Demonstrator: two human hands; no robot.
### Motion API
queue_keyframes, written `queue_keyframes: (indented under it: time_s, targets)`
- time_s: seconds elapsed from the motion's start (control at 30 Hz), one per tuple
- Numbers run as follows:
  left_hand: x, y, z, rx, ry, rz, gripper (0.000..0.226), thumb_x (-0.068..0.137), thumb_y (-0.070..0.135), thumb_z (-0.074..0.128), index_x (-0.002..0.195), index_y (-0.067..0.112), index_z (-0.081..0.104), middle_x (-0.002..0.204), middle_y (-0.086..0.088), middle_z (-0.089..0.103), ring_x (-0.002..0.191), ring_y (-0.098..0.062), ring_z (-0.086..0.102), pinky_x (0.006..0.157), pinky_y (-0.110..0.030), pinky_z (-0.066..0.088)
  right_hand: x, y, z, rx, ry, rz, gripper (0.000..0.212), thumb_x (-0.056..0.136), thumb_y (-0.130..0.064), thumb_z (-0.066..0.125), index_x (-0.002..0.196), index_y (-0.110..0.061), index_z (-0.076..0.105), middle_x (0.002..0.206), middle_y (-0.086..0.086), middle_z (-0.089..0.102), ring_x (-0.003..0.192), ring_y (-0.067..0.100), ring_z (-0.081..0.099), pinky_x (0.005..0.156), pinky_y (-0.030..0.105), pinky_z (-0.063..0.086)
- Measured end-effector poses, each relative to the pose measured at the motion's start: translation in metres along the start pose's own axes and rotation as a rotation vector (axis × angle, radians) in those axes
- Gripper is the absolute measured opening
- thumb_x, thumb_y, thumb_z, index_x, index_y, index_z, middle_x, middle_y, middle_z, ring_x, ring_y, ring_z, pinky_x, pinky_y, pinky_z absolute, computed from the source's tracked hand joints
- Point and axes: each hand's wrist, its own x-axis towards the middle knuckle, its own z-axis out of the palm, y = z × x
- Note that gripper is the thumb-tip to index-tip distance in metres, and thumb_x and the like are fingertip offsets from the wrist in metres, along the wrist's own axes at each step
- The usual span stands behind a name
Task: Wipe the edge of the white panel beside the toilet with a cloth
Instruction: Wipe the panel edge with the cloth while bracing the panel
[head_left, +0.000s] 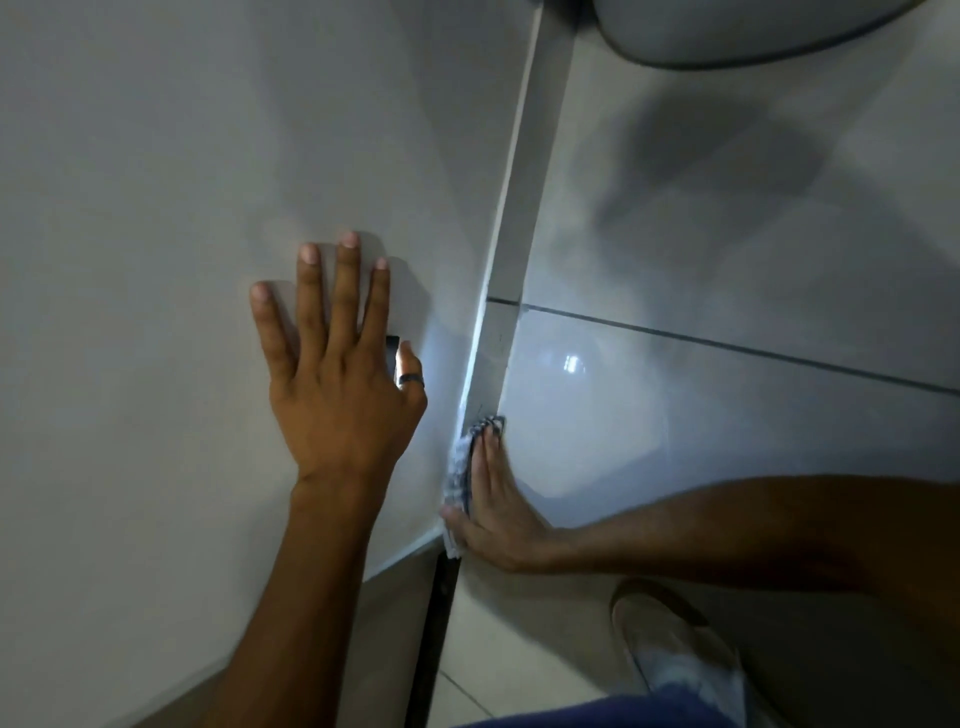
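The white panel (182, 208) fills the left half of the view, and its thin edge (501, 234) runs from the top centre down to the lower middle. My left hand (337, 384) lies flat on the panel face with fingers spread; a small lit dark object sits under its thumb, which wears a ring. My right hand (493, 504) presses a blue-and-white checked cloth (462, 467) against the lower part of the edge, fingers straight. The toilet (727, 26) shows at the top right.
Glossy grey floor tiles (753, 260) with a dark grout line lie right of the panel. A light shoe (670, 644) and blue trouser leg sit at the bottom right. A dark strip (436, 639) runs down below the panel's corner.
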Motion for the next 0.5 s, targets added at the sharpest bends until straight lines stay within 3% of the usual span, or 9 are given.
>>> queue_keyframes:
  time_s: [0.07,0.17,0.3,0.4,0.5]
  targets:
    - [0.002,0.001,-0.001,-0.002,0.002,-0.001,0.080,0.108,0.041,0.049,0.178,0.025,0.012,0.184,-0.002,-0.006,0.169,-0.029,-0.008,0.123,-0.045,-0.033,0.010,-0.001,-0.015,0.011,0.019,0.005,0.097,0.098,-0.075,0.026,0.148,-0.031,-0.045,0.161,-0.011,-0.049,0.152,0.004,-0.040,0.134,0.050,-0.002]
    - [0.003,-0.002,-0.001,0.020,0.001,0.019,0.079,0.110,0.043,0.045,0.178,0.026,0.008,0.184,-0.002,-0.009,0.169,-0.031,-0.008,0.121,-0.044,-0.036,0.047,-0.023,-0.045,0.126,0.230,0.022,0.095,0.100,-0.066,0.033,0.152,-0.033,-0.038,0.170,-0.007,-0.034,0.161,0.013,-0.024,0.135,0.049,0.000]
    - [0.001,-0.006,-0.001,0.004,-0.012,0.038,0.078,0.110,0.046,0.043,0.178,0.026,0.010,0.184,-0.004,-0.006,0.169,-0.031,-0.006,0.122,-0.044,-0.035,0.107,-0.048,-0.100,0.200,0.602,0.053,0.087,0.103,-0.053,0.040,0.163,-0.005,0.001,0.175,0.019,-0.001,0.164,0.030,0.001,0.135,0.050,0.009]
    - [0.001,-0.004,-0.003,-0.036,-0.001,0.030,0.077,0.108,0.043,0.047,0.177,0.025,0.019,0.184,-0.005,-0.001,0.169,-0.032,-0.004,0.127,-0.050,-0.024,0.156,-0.051,-0.160,0.148,0.784,0.012,0.085,0.103,-0.059,0.029,0.161,0.002,0.016,0.172,0.026,0.014,0.162,0.038,0.014,0.133,0.052,0.016]
    - [0.002,-0.001,-0.005,-0.048,-0.003,0.024,0.076,0.107,0.045,0.049,0.176,0.024,0.025,0.184,-0.006,0.001,0.169,-0.034,-0.003,0.129,-0.055,-0.015,0.178,-0.056,-0.187,0.142,0.822,0.063,0.080,0.104,-0.053,0.032,0.162,0.000,0.015,0.173,0.023,0.014,0.163,0.035,0.014,0.132,0.053,0.020]
